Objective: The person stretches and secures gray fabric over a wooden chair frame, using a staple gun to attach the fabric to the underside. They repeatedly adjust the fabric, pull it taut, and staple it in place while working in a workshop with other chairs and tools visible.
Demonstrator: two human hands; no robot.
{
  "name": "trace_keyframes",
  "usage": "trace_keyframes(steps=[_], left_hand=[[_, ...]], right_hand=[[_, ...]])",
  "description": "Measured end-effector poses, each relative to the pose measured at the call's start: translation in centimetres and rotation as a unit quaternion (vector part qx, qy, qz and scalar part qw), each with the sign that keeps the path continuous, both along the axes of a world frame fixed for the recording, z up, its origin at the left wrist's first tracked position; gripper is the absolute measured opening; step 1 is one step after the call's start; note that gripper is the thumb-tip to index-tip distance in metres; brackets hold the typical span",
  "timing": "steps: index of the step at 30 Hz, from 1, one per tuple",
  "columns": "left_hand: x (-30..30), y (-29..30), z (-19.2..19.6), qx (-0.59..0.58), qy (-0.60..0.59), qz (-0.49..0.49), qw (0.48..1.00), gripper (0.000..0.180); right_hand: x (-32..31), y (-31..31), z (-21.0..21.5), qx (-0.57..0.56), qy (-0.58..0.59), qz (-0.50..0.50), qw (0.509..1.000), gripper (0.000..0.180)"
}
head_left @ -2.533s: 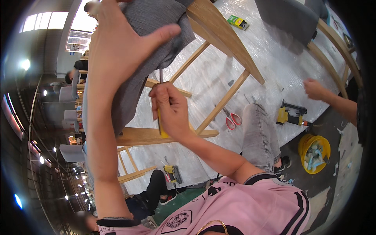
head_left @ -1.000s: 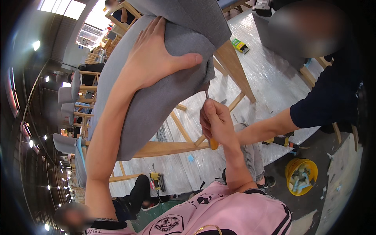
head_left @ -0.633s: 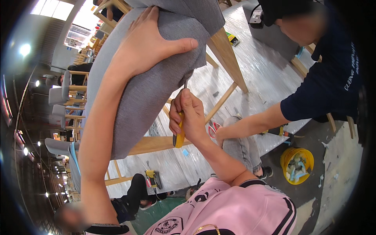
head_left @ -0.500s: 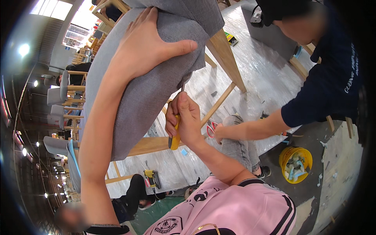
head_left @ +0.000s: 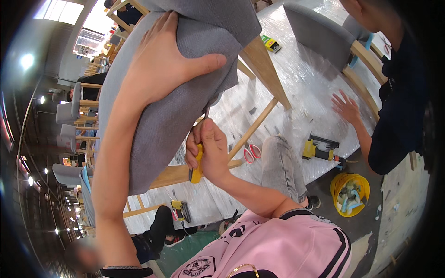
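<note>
A grey upholstered chair [head_left: 162,134] with wooden legs is tilted in front of me. My left hand [head_left: 160,65] lies on its fabric, fingers forward and thumb stretched out to the right. Below the cushion's edge, my right hand [head_left: 208,146] is wrapped round the yellow and black handle of a screwdriver [head_left: 197,167]. Its thin metal shaft points up to the underside of the fabric, where the tip is hidden. Red-handled scissors [head_left: 251,153] lie on the plastic-covered surface, just right of my right hand.
A co-worker's hand [head_left: 345,106] is spread over the surface at right, near another grey chair [head_left: 317,34]. One staple gun [head_left: 320,150] lies beyond my knee, another [head_left: 181,211] nearer. A yellow bucket [head_left: 337,192] holds scraps. A small box [head_left: 271,44] lies behind the chair leg.
The co-worker has let go of the scissors and drawn the hand away to the upper right, uncovering a staple gun. My right hand and the screwdriver have shifted slightly left and down.
</note>
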State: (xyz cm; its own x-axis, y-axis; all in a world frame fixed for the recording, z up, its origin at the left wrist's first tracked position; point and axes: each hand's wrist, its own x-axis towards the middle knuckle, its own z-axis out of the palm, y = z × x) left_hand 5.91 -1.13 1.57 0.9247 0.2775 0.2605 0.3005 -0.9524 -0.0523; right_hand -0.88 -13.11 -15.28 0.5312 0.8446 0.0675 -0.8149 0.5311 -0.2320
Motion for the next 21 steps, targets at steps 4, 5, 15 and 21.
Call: trace_keyframes(steps=[4, 5, 15, 21], left_hand=[[0.3, -0.3, 0.1, 0.024, 0.002, 0.014, 1.0, 0.114], [0.3, -0.3, 0.2, 0.025, 0.001, 0.015, 1.0, 0.115], [0.6, -0.9, 0.3, 0.038, 0.012, 0.001, 0.999, 0.114], [0.5, -0.4, 0.1, 0.014, 0.012, 0.021, 1.0, 0.116]], right_hand=[[0.6, 0.3, -0.1, 0.028, -0.018, 0.009, 0.999, 0.048], [1.3, -0.3, -1.0, -0.005, -0.058, 0.033, 0.998, 0.049], [8.7, -3.4, -4.1, -0.026, -0.216, 0.069, 0.974, 0.049], [7.6, -2.1, -2.7, -0.005, -0.114, 0.1, 0.988, 0.052]])
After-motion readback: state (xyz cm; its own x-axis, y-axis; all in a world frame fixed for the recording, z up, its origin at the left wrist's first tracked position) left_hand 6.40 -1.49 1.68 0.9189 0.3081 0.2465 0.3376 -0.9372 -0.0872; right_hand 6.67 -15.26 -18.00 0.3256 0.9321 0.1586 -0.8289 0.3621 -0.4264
